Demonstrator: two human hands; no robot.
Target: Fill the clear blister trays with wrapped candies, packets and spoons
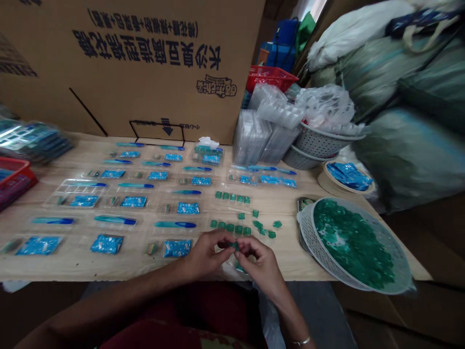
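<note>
My left hand [210,249] and my right hand [257,257] meet near the table's front edge. Between their fingertips they pinch a small green translucent piece [235,245]. Below my right hand, another green piece [240,266] shows in part, on what looks like clear plastic. Just beyond my hands lies a row of green cubes [230,227], with a second row [232,197] farther back. Several loose green pieces [258,226] are scattered to the right of these rows. A white perforated basket [308,228] full of green pieces [354,242] stands at the right.
Clear trays with blue pens [175,224] and blue packets [177,248] cover the left and middle table. A large cardboard box [152,97] stands behind. Stacked clear plastic trays [252,138], grey baskets [323,143] and a bowl of blue packets [348,175] line the back right.
</note>
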